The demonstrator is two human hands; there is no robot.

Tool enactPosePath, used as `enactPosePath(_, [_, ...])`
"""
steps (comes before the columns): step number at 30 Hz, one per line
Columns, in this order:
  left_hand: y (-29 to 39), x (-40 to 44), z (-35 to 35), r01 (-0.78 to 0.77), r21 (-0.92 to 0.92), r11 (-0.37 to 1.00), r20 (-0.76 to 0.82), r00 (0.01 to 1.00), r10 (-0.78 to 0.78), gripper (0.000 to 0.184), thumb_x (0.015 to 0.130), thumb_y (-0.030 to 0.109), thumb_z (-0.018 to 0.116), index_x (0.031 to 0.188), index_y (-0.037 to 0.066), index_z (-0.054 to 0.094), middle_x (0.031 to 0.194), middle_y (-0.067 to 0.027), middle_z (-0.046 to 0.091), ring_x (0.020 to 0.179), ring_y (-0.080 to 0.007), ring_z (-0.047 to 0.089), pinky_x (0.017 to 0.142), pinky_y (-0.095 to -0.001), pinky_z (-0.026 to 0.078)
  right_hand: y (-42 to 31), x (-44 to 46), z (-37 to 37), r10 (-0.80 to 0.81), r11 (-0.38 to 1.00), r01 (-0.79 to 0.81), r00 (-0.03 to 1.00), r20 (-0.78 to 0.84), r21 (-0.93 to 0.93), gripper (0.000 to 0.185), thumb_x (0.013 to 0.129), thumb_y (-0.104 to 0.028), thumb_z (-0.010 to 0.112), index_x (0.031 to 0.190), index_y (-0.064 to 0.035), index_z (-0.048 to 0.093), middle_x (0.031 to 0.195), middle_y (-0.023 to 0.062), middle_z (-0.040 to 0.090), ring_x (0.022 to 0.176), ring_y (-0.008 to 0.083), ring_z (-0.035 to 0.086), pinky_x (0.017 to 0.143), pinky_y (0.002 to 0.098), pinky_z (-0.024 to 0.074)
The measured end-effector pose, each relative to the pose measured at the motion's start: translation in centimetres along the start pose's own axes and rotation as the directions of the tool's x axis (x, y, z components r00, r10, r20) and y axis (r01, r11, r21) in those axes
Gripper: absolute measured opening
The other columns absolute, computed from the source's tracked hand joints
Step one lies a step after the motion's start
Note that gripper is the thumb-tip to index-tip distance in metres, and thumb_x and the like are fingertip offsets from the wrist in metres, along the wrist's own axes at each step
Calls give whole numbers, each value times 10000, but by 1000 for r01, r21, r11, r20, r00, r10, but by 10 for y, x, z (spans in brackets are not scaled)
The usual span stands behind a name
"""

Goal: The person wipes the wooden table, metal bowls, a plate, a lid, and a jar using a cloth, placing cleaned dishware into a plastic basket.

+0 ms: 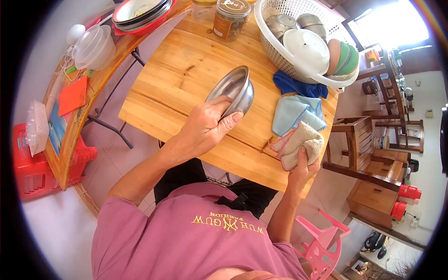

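My left hand (205,125) grips a shiny metal bowl (236,92) by its near edge, thumb on one side and fingers on the other. The bowl is tipped on its side above the wooden table. In my right hand (302,171) is a folded beige cloth (305,142) with a pinkish edge, held near the table's right edge. Just beyond it lies a light blue cloth (296,114), and past that a dark blue cloth (298,85). Bowl and beige cloth are apart.
A white plastic basket (277,46) of bowls stands at the table's (172,79) far right, near a lidded jar (231,21). On a left side table are stacked plates (144,14), clear containers (95,49) and an orange sheet (73,95). A pink chair (322,240) and wooden chair (354,144) stand right.
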State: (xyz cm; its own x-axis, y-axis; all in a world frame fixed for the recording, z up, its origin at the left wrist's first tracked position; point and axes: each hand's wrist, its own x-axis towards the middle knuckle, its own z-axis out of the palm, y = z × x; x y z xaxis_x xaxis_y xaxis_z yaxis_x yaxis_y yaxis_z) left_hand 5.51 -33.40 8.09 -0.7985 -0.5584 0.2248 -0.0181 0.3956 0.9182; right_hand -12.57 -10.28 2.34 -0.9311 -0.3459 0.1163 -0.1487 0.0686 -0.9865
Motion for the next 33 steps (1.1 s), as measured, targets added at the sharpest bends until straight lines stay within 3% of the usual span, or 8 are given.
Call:
enactPosePath(4, [5,-4,12,43,-14,999,47,998,-42,323,997,228,583,923,-86,589,922,-197,599,755,-384,571,662,-405,468,-28,-11,7,-152,988,153,988,20,-30,273,893,-56,686,1147,28,634,1032,41,650,968,115,600,823,273,494])
enactPosePath(7, [10,-4,33,-125,16,992,17,992,124,293,983,214,589,927,-74,601,955,-207,618,804,-380,615,685,-425,487,-52,-24,30,-237,971,240,966,104,-12,343,846,-20,711,1175,37,630,1146,106,622,1057,171,595,854,302,505])
enactPosePath(9, [17,-6,46,-77,-14,997,153,985,78,236,919,197,639,949,-37,624,993,-205,638,877,-378,646,733,-432,517,-68,-25,57,-532,809,585,773,346,-63,456,815,-108,727,1232,37,614,1322,236,536,1231,365,509,1024,449,414])
enactPosePath(10, [26,-14,59,-128,-223,966,85,985,151,241,848,185,679,992,-4,641,1005,-190,649,900,-378,653,764,-426,538,-76,-25,70,-644,688,726,624,444,-23,515,799,-153,735,1261,37,606,1410,301,492,1318,462,465,1109,523,368])
enactPosePath(11, [25,-15,60,-150,-222,963,121,976,180,254,835,181,683,1011,2,644,1004,-175,654,889,-369,655,762,-424,541,-67,-20,74,-703,637,771,584,405,-5,567,798,-253,729,1267,40,604,1410,326,479,1305,504,466,1111,562,349])
enactPosePath(18, [44,-25,56,-338,-108,935,220,909,354,176,887,128,646,953,-35,639,970,-149,650,821,-324,654,687,-408,534,-69,1,57,-377,915,246,801,465,319,630,871,-363,620,1317,76,550,1421,297,478,1309,417,497,1103,499,381])
enactPosePath(28, [63,-29,68,-604,-263,753,18,777,630,181,759,68,692,882,-59,653,1028,-199,655,867,-317,694,620,-339,560,-52,-12,52,-101,883,-204,796,597,423,612,943,-393,523,1392,16,451,1417,221,483,1278,354,521,1077,459,415])
enactPosePath(33, [45,-26,87,-769,50,637,-100,631,769,138,695,107,653,776,-3,631,1106,-199,675,1057,-307,692,611,-318,568,-41,-26,53,-7,780,-382,786,618,495,604,979,-408,474,1430,-13,402,1415,183,485,1262,322,533,1065,439,432])
